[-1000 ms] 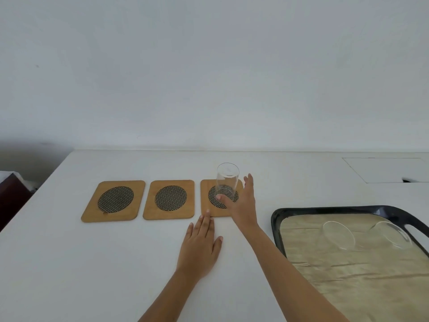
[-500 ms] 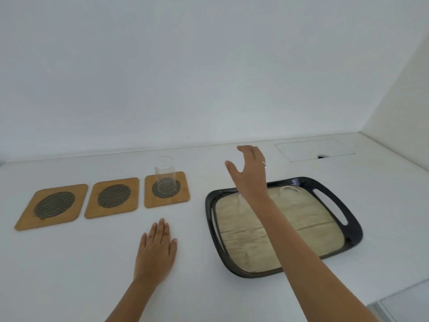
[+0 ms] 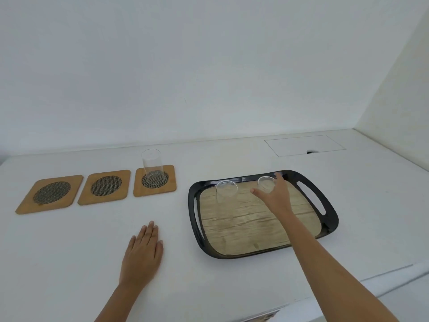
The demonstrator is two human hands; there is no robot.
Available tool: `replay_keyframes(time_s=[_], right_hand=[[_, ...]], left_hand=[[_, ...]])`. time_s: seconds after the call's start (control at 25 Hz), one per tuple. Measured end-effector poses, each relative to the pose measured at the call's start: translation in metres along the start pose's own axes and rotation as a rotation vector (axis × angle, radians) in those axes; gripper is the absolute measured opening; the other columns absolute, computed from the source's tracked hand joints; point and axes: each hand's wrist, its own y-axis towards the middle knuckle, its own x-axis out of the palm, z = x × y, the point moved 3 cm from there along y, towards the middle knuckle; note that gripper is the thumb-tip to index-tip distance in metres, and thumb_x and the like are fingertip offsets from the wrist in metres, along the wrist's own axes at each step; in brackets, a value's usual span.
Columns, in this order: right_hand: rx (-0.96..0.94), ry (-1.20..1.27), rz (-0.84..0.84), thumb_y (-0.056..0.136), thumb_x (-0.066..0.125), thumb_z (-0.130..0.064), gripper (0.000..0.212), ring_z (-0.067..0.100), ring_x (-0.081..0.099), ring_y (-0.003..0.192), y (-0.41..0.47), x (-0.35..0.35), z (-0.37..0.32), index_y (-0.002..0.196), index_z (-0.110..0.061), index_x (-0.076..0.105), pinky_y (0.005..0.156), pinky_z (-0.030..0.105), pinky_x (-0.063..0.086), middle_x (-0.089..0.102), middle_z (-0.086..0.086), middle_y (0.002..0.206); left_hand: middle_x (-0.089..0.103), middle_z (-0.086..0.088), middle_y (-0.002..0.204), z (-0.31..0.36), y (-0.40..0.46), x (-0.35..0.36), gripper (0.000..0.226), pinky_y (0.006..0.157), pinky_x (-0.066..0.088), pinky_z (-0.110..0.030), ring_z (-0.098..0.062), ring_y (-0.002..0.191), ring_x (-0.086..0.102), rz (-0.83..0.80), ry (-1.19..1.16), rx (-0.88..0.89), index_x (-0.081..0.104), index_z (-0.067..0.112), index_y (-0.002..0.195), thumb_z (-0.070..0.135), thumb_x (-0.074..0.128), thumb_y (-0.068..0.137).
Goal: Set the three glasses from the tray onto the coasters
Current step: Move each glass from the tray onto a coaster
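Three wooden coasters lie in a row: the left coaster (image 3: pixel 50 193), the middle coaster (image 3: pixel 105 186), and the right coaster (image 3: pixel 155 180) with one clear glass (image 3: pixel 151 165) upright on it. A black tray (image 3: pixel 262 213) with a wood-look liner holds two more clear glasses: the left glass (image 3: pixel 226 194) stands free, and my right hand (image 3: pixel 275 194) is curled around the right glass (image 3: pixel 265 183), fingers not fully closed on it. My left hand (image 3: pixel 142 253) rests flat on the white counter.
A white wall runs behind the counter and another rises at the right. A rectangular cutout panel (image 3: pixel 304 145) sits in the counter behind the tray. The counter's front edge runs along the lower right.
My right hand let go of the glass on the right coaster, swung right over the tray and dropped onto the far right glass. The view turned right. My left hand stayed flat.
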Motion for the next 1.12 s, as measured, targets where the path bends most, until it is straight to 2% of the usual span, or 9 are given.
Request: replay_keyframes(time_s=[0.08,0.16,0.32,0.4,0.56,0.76,0.88,1.0,1.12], right_hand=[[0.037,0.097,0.034,0.065,0.085,-0.037,0.105,0.028,0.047,0.119,-0.006,0.004,0.007,0.145,-0.015,0.021,0.094,0.040,0.041,0.049,0.012,0.128],[0.071,0.156,0.066,0.064,0.086,-0.035,0.102,0.027,0.050,0.113,-0.010,0.009,0.016,0.142,-0.017,0.023,0.091,0.041,0.043,0.049,0.007,0.116],[0.121,0.151,0.060,0.068,0.082,-0.038,0.087,0.026,0.051,0.112,-0.017,0.022,0.038,0.137,-0.015,0.035,0.090,0.040,0.044,0.051,0.005,0.121],[0.122,0.154,0.084,0.071,0.080,-0.039,0.079,0.023,0.051,0.110,-0.022,0.024,0.044,0.135,-0.016,0.039,0.087,0.037,0.044,0.052,0.005,0.122],[0.098,0.176,0.231,0.071,0.079,-0.038,0.074,0.024,0.055,0.107,-0.022,0.018,0.035,0.132,-0.018,0.042,0.086,0.040,0.048,0.052,0.005,0.119],[-0.050,0.146,0.389,0.071,0.079,-0.037,0.059,0.025,0.059,0.100,-0.021,0.002,-0.029,0.118,-0.019,0.051,0.078,0.037,0.048,0.059,0.009,0.115],[-0.127,0.132,0.435,0.073,0.080,-0.030,0.064,0.020,0.055,0.101,-0.029,0.003,-0.084,0.125,-0.011,0.047,0.078,0.031,0.042,0.056,0.016,0.119],[-0.175,0.211,0.379,0.073,0.079,-0.036,0.065,0.021,0.059,0.104,-0.038,0.029,-0.137,0.126,-0.021,0.045,0.082,0.030,0.043,0.057,0.007,0.120],[-0.200,0.261,0.274,0.074,0.079,-0.037,0.063,0.017,0.061,0.100,-0.050,0.085,-0.180,0.126,-0.023,0.045,0.082,0.029,0.045,0.061,0.001,0.116]], left_hand=[[0.034,-0.005,0.148,0.000,-0.003,0.000,0.067,0.109,0.023,-0.042,-0.022,0.137,0.029,0.018,-0.006,-0.014,0.037,0.007,0.140,0.042,0.013,0.089],[0.032,-0.003,0.150,-0.001,-0.004,0.000,0.068,0.110,0.020,-0.040,-0.021,0.138,0.027,0.030,-0.007,-0.021,0.036,0.008,0.141,0.043,0.011,0.088],[0.032,-0.003,0.150,-0.002,-0.004,-0.001,0.067,0.110,0.019,-0.039,-0.020,0.138,0.026,0.027,-0.025,-0.025,0.036,0.009,0.141,0.042,0.012,0.089],[0.037,-0.004,0.147,-0.003,-0.003,-0.003,0.063,0.108,0.023,-0.040,-0.022,0.136,0.033,0.026,-0.022,-0.025,0.041,0.007,0.138,0.040,0.017,0.090],[0.050,-0.006,0.138,-0.004,-0.005,-0.005,0.054,0.100,0.033,-0.040,-0.024,0.126,0.047,0.010,-0.008,-0.016,0.053,0.008,0.130,0.034,0.029,0.089],[0.054,0.000,0.136,-0.019,-0.004,-0.014,0.049,0.098,0.040,-0.041,-0.019,0.124,0.050,-0.006,-0.027,0.088,0.058,0.015,0.127,0.035,0.037,0.088],[0.052,0.001,0.138,-0.046,0.006,-0.019,0.046,0.099,0.040,-0.041,-0.020,0.126,0.048,-0.027,-0.026,0.150,0.057,0.019,0.127,0.036,0.038,0.088],[0.051,-0.002,0.138,-0.091,0.020,-0.026,0.047,0.099,0.040,-0.043,-0.023,0.126,0.048,-0.026,-0.004,0.144,0.056,0.019,0.128,0.036,0.038,0.089],[0.050,-0.006,0.139,-0.143,0.034,-0.035,0.048,0.099,0.038,-0.044,-0.026,0.127,0.047,-0.011,0.022,0.113,0.055,0.018,0.129,0.038,0.036,0.089]])
